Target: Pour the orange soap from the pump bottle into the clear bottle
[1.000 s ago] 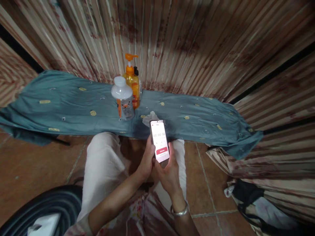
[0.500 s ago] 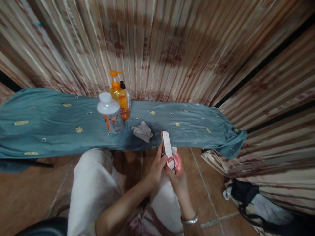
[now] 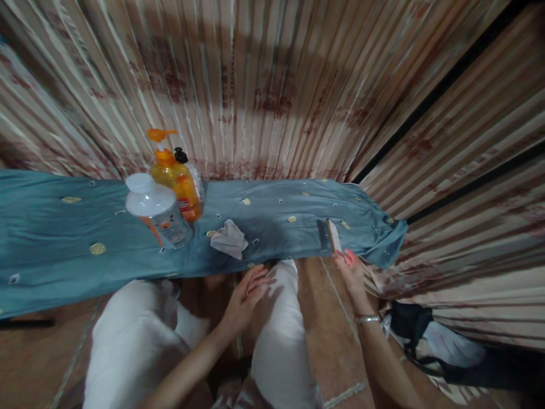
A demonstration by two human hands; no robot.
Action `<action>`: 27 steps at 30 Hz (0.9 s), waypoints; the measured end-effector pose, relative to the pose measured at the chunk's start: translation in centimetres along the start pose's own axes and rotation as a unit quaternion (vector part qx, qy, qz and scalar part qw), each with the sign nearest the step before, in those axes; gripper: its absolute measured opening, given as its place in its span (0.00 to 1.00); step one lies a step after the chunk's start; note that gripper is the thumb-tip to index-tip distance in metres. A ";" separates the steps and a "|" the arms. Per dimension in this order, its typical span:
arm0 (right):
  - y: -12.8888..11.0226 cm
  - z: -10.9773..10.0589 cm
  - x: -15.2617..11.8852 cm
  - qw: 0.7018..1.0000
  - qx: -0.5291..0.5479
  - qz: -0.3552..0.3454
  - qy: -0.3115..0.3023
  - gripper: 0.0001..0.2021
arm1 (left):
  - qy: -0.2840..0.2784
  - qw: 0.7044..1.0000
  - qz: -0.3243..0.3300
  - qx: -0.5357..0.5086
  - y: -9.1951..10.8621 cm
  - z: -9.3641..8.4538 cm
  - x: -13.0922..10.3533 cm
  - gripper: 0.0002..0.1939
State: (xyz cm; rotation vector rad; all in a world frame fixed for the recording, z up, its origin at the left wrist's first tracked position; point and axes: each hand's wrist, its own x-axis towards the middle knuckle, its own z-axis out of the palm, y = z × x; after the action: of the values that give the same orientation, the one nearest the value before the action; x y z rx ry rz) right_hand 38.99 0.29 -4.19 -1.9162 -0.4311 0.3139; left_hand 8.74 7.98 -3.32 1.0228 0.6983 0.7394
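Note:
My right hand [image 3: 352,271] grips the lower end of a smartphone [image 3: 334,236] over the right part of the cloth-covered table. The phone is tilted, its lit screen turned to the right. My left hand [image 3: 249,288] holds nothing and hovers by my knee at the front edge, fingers stretched out and slightly apart. Just beyond it, a crumpled white tissue [image 3: 230,240] lies on the blue-green cloth [image 3: 272,227]. Left of the tissue stand a clear bottle with a white cap [image 3: 157,213] and an orange pump bottle [image 3: 179,184].
Behind the pump bottle is a small clear bottle with a black top [image 3: 182,155]. A pleated patterned curtain [image 3: 255,85] hangs along the back and right, with black bars [image 3: 443,88] across it. A dark bag [image 3: 411,321] lies on the floor at right.
My right hand has carried the phone to the right and away from my left hand. The left hand has let go of it and drawn back. The view has shifted a little rightward.

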 end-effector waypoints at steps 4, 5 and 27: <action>-0.1 -1.5 7.4 0.993 -0.106 0.000 0.050 0.47 | -0.001 0.999 -0.031 0.022 -1.0 -1.4 -0.4 0.29; -0.1 -1.7 9.0 0.990 -0.131 0.001 0.059 0.46 | 0.001 0.999 -0.041 0.028 -1.3 -1.5 -0.5 0.29; 3.4 -3.6 24.5 0.914 -0.397 0.012 0.085 0.43 | 0.051 0.984 -0.157 0.066 -4.4 -2.8 0.4 0.33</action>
State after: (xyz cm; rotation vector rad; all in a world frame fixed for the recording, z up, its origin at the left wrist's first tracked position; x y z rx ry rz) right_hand 63.01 6.88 -6.38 -2.7181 -0.4562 -0.0354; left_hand 7.62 8.22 -8.42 0.9693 0.9829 0.4764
